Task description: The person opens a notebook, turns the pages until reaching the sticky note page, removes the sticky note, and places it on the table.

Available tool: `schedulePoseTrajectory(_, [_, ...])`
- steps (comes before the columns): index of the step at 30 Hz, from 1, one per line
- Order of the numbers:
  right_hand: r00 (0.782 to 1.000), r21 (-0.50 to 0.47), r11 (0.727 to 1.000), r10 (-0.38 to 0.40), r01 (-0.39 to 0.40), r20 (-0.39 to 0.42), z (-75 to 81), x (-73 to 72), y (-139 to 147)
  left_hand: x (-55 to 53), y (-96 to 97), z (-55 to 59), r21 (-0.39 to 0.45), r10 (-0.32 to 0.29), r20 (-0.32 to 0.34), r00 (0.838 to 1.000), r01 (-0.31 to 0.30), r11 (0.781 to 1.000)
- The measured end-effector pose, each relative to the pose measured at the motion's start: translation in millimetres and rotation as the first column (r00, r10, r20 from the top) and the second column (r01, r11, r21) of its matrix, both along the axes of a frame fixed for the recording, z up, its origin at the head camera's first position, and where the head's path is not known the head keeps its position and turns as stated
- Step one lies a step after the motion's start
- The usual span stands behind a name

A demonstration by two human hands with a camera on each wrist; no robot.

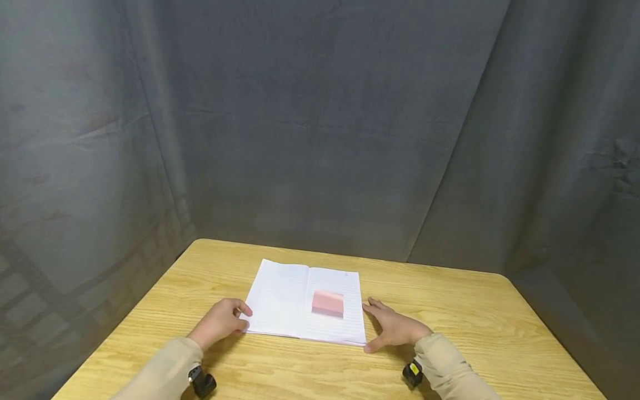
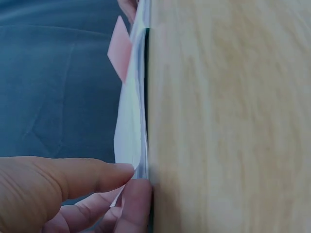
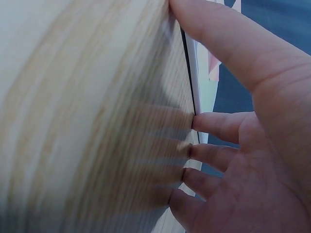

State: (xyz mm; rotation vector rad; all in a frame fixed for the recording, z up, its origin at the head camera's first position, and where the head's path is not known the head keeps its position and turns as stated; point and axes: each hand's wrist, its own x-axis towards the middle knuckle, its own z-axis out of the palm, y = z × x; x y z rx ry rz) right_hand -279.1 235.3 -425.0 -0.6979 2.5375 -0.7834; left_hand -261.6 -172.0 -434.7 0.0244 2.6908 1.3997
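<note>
An open lined notebook lies flat on the wooden table, both pages showing. On its right page sits a pink block, which looks like a pad of sticky notes. At the notebook's left edge, my left hand pinches the page edges between thumb and fingers, as the left wrist view shows close up. My right hand is spread beside the right edge. Its fingertips rest on the table along the notebook's side, and the thumb lies by the near right corner.
The table has rounded far corners and runs past the notebook on every side. Grey curtains hang behind it and at both sides. A dark device is strapped to the left wrist, and another to the right.
</note>
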Motion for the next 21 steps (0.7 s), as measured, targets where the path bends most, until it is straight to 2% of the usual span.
schedulePoseTrajectory(9, [1.0,0.003,1.0,-0.003,0.003,-0.003,-0.1,1.0,-0.8,0.1,1.0,-0.4,-0.052,-0.016,0.006,1.0,0.017,0.999])
schedulePoseTrajectory(17, [1.0,0.004,1.0,-0.001,0.001,-0.017,-0.4,1.3,-0.5,-1.1,-0.4,0.6,-0.169,-0.049,-0.037,0.998,0.043,0.985])
schedulePoseTrajectory(21, [1.0,-0.002,1.0,-0.005,0.005,-0.015,-0.1,1.7,-1.0,-0.7,-2.3,0.8,-0.176,-0.055,-0.045,0.997,0.046,0.983])
